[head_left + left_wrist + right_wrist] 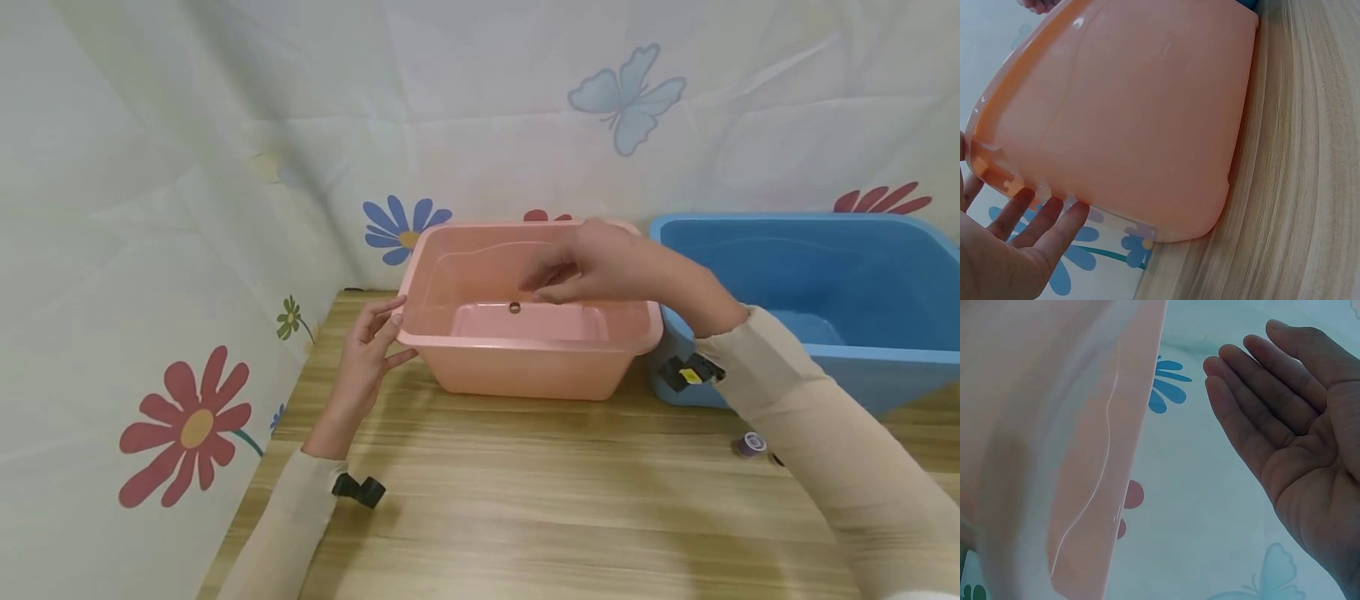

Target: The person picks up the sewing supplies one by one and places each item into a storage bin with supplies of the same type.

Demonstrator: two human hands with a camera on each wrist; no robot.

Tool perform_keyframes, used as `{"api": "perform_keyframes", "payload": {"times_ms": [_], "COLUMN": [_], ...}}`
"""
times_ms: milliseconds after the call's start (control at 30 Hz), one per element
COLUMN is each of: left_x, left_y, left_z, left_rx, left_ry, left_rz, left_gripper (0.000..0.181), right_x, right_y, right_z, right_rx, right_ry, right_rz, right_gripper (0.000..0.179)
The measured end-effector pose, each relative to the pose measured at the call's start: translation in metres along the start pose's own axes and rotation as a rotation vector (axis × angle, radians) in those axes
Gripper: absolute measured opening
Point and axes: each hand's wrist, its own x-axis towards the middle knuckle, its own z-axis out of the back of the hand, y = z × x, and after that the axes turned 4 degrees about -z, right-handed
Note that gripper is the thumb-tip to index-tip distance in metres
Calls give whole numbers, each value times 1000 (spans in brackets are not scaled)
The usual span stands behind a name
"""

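Observation:
A pink plastic basin (525,367) stands on the wooden table, and a small dark ring-like thing (514,307) shows inside it. At the basin's left end, my left hand (365,354) holds the rim. In the left wrist view its fingers (1054,225) touch the outside under the rim, while the thumb is mostly out of frame. Over the basin hovers my right hand (588,262), fingers loosely bent. The right wrist view shows its palm (1304,462) facing the camera, with nothing in it.
A larger blue basin (810,229) stands to the right, close beside the pink one. In front of it, near my right sleeve, lies a small purple thing with a pale round top (751,445). A flower-printed cloth (465,125) hangs behind and along the left.

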Motion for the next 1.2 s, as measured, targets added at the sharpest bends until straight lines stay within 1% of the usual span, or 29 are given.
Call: {"api": "perform_keyframes", "payload": {"times_ms": [233, 367, 533, 700, 867, 1067, 1200], "left_x": [0, 1, 2, 2, 2, 1, 2], "left_y": [0, 0, 0, 1, 0, -1, -1], "left_z": [0, 0, 0, 1, 0, 0, 0], "left_rx": [0, 1, 2, -2, -7, -10, -10], "left_ry": [4, 15, 18, 5, -6, -5, -5], "left_rz": [-13, -19, -21, -13, -7, 2, 6], "left_gripper": [39, 39, 38, 38, 39, 39, 37], "right_x": [-12, -18, -27, -34, -44, -56, -67], "right_y": [1, 0, -1, -2, -2, -5, -8], "right_z": [-9, -15, -24, -31, -37, -44, -49], "right_rx": [40, 33, 16, 19, -3, -3, -14], "right_ry": [-23, -31, -48, -54, -59, -48, -70], "right_rz": [88, 131, 164, 172, 170, 167, 158], "right_gripper": [25, 24, 20, 20, 19, 19, 20]}}
